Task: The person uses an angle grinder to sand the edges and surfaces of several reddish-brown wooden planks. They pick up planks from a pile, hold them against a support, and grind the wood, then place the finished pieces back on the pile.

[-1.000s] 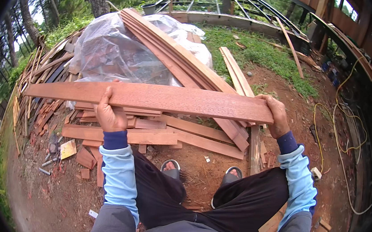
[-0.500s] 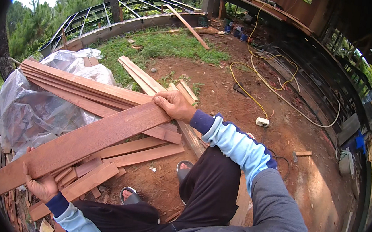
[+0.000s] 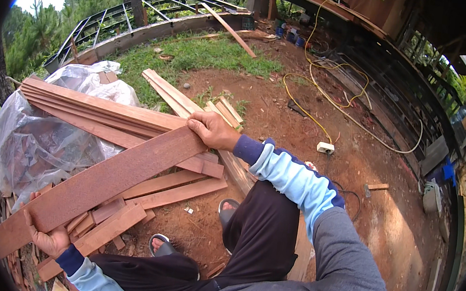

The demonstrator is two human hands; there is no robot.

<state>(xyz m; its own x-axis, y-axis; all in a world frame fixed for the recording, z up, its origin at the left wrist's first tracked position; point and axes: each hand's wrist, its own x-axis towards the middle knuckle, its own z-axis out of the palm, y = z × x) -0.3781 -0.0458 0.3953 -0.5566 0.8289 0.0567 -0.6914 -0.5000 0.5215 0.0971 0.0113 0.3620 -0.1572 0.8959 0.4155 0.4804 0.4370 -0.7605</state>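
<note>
A long reddish-brown wooden plank (image 3: 112, 176) slants across my front from lower left to centre, its broad face turned up toward me. My right hand (image 3: 213, 130) grips its upper right end, fingers over the top edge. Nearer its lower left end, my left hand (image 3: 50, 238) holds it from below, with the thumb up against the face and fingertips showing beyond the far edge. Behind the plank lies a stack of long boards (image 3: 102, 105). Shorter wood pieces (image 3: 107, 229) lie beneath and in front of it, partly hidden by the plank.
Crumpled clear plastic sheeting (image 3: 20, 142) lies at left under the stack. Pale boards (image 3: 173, 95) rest beyond. A yellow cord (image 3: 309, 111) runs across the dirt to a white socket box (image 3: 325, 147). A hammer (image 3: 376, 187) lies at right. A metal frame (image 3: 104, 24) stands at the back.
The view has shifted slightly, moving the surroundings a little left and up. Both hands keep hold of the plank, and its tilt looks nearly the same.
</note>
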